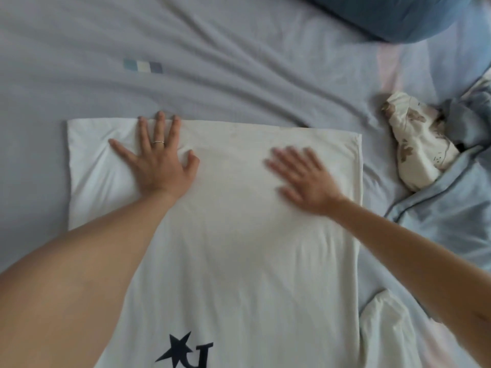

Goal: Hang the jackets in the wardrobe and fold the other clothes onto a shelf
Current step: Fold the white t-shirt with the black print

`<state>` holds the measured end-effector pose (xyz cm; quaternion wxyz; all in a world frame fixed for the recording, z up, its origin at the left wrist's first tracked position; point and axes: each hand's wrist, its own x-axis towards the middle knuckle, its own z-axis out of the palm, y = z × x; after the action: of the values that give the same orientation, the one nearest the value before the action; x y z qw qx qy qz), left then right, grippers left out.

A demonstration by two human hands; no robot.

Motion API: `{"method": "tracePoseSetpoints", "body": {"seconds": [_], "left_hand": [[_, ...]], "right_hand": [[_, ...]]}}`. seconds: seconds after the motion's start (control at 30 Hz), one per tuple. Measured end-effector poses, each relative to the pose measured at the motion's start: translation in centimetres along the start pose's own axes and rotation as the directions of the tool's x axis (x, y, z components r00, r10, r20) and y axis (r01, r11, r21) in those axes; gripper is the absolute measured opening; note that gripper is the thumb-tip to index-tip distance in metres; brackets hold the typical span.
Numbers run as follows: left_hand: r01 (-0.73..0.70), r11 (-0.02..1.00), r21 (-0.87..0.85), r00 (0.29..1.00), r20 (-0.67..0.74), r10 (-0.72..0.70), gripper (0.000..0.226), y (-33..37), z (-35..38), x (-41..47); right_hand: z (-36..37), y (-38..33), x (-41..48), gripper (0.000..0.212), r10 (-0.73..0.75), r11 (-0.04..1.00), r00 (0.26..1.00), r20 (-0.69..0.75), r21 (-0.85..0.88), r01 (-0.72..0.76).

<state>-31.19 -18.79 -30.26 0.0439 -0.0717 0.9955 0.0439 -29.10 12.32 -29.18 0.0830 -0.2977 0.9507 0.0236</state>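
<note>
Where spread flat on the bed (239,62), pressed down with left hand (156,160), fingers straight and splayed, near far edge of white T-shirt (239,235). Also touched with right hand (305,179), open and flat, blurred, gripping nothing. Near on right: crumpled patterned garment (417,155), blue quilt (451,213).

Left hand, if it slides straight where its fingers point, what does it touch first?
The left hand is at the far edge of the white shirt; next comes bare bed sheet, probably nothing else.

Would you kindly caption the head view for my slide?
Left hand and right hand lie flat on a white T-shirt spread on the bed.
</note>
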Motion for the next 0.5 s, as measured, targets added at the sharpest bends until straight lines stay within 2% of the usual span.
{"method": "tracePoseSetpoints", "body": {"seconds": [0.03, 0.07, 0.1, 0.13, 0.17, 0.2, 0.3, 0.33, 0.4, 0.5], "left_hand": [[0.001, 1.000, 0.002, 1.000, -0.001, -0.001, 0.073, -0.1, 0.0, 0.0], [-0.003, 1.000, 0.004, 1.000, -0.004, 0.003, 0.073, -0.2, 0.1, 0.0], [-0.002, 1.000, -0.001, 1.000, -0.004, 0.002, 0.073, -0.3, 0.1, -0.1], [-0.007, 1.000, -0.014, 1.000, -0.007, 0.007, 0.073, -0.2, 0.1, -0.1], [-0.005, 1.000, -0.017, 1.000, -0.007, 0.005, 0.073, -0.2, 0.1, -0.1], [-0.004, 1.000, -0.022, 1.000, -0.009, 0.003, 0.073, -0.2, 0.0, -0.1], [-0.008, 0.999, -0.041, 1.000, 0.007, 0.009, 0.074, 0.2, 0.0, -0.3], [-0.005, 0.998, -0.058, 1.000, -0.004, 0.005, 0.074, -0.3, 0.0, -0.3], [-0.014, 0.996, -0.089, 1.000, -0.029, 0.012, 0.070, -0.1, -0.1, -0.2], [-0.007, 0.984, -0.177, 0.996, -0.094, -0.010, 0.059, -0.4, 0.1, 0.2]], "right_hand": [[0.1, 1.7, -0.1, 0.060, 0.198, 0.980, 0.980, -0.002, 0.022, -0.198], [-0.1, 3.0, -0.2, 0.061, 0.413, 0.908, 0.910, 0.022, 0.061, -0.413], [-0.4, 4.0, 0.0, 0.060, 0.593, 0.800, 0.804, 0.044, 0.077, -0.595], [-1.0, 4.1, 0.2, 0.060, 0.721, 0.687, 0.690, 0.058, 0.062, -0.724], [-1.3, 3.2, 0.8, 0.060, 0.780, 0.622, 0.624, 0.043, 0.048, -0.782], [-1.7, 1.5, 1.7, 0.061, 0.780, 0.624, 0.626, 0.014, 0.054, -0.779], [-2.9, -6.8, 5.3, 0.061, 0.592, 0.784, 0.805, -0.031, 0.252, -0.567], [-3.1, -10.0, 7.3, 0.058, 0.521, 0.810, 0.853, -0.027, 0.332, -0.484], [-3.0, -14.1, 10.1, 0.053, 0.536, 0.751, 0.844, 0.008, 0.451, -0.481], [-1.4, -16.0, 12.6, 0.053, 0.699, 0.646, 0.715, -0.005, 0.435, -0.628]]}}
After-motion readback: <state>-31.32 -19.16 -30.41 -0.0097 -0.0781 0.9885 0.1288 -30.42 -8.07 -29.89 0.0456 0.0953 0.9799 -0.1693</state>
